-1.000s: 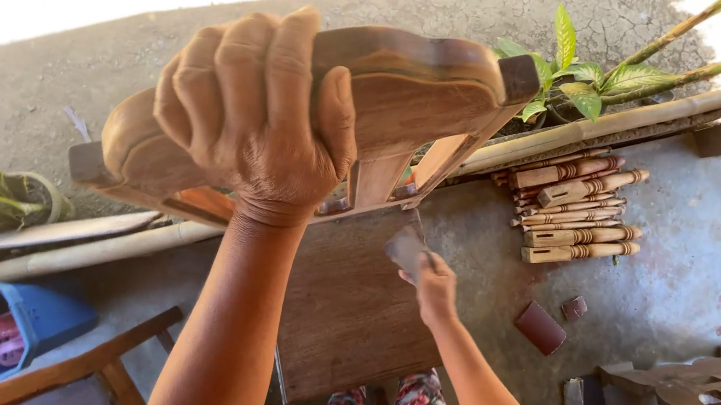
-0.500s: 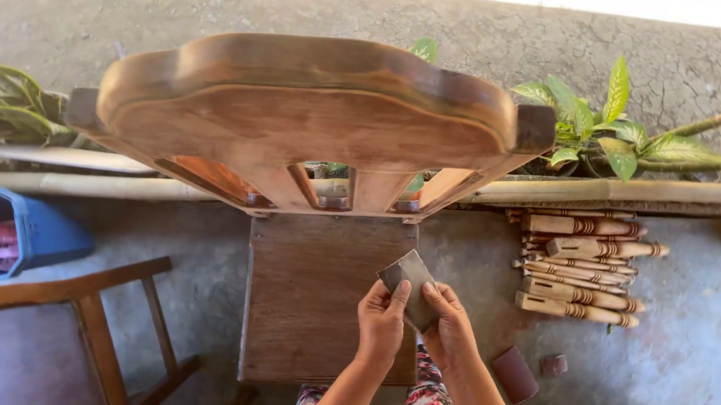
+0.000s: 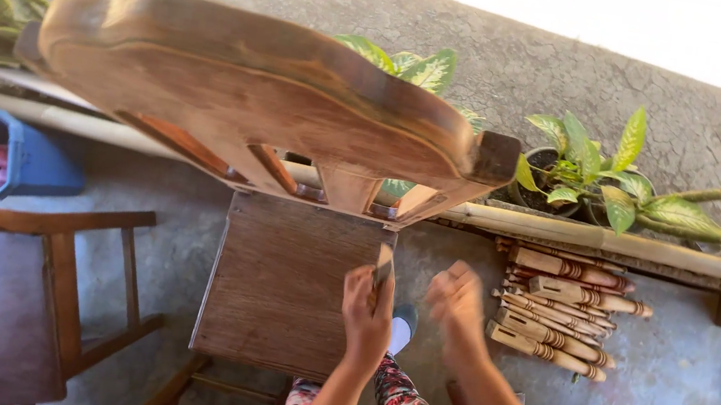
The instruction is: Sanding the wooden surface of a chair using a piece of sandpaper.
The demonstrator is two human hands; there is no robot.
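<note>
L hand (image 3: 368, 310) has a pinch grip on a small sandpaper sheet (image 3: 383, 267), held edge-up over the seat of the wooden chair (image 3: 280, 285), w/ the R hand (image 3: 456, 306) just beside it, blurred, fingers loosely curled and holding nothing, near a stack of turned wooden spindles (image 3: 562, 308).

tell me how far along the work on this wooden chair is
Done: the wooden chair stands assembled, backrest, slats and seat in place, the wood bare and unevenly coloured. In hand: the left hand pinches a small sheet of sandpaper over the seat; the right hand is open beside it, blurred. Left: how much is sanded cannot be told. The turned wooden spindles lie stacked on the floor, untouched.
</note>
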